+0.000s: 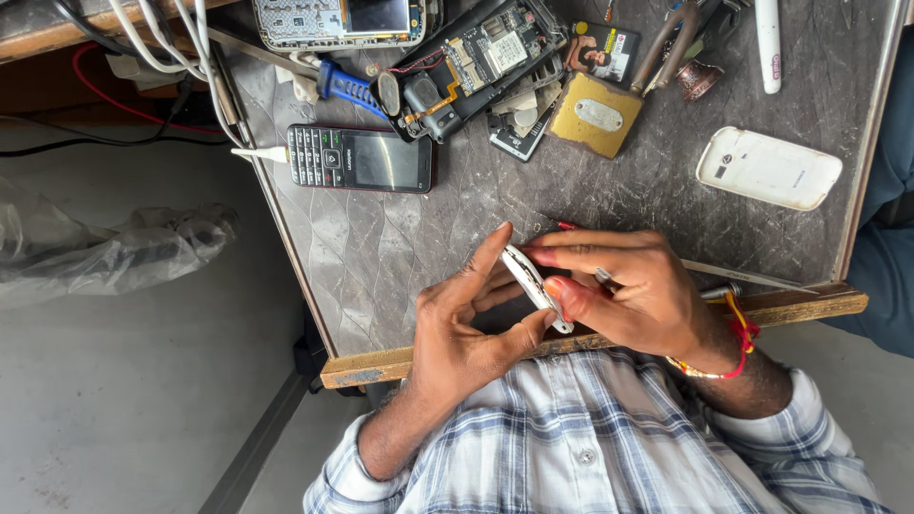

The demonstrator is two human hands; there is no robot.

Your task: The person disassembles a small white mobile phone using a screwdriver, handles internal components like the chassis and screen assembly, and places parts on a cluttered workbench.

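Note:
Both my hands hold a small white phone (pixel 529 283), seen edge-on, just above the table's near wooden edge (pixel 381 365). My left hand (pixel 462 328) pinches its left side between thumb and forefinger. My right hand (pixel 633 290), with a red and yellow thread on the wrist, grips its right side with thumb and fingers. A thin tool with a red tip (pixel 566 226) sticks out behind my right hand's fingers; how it is held is hidden.
On the grey patterned table (pixel 381 247) lie a black keypad phone (pixel 360 158) on a white cable, a white phone back (pixel 769 168), an opened phone with bare circuit board (pixel 481 52), a blue-handled tool (pixel 347 88), a gold plate (pixel 598 114) and pliers (pixel 671 43). Crumpled plastic (pixel 105 252) lies on the floor at left.

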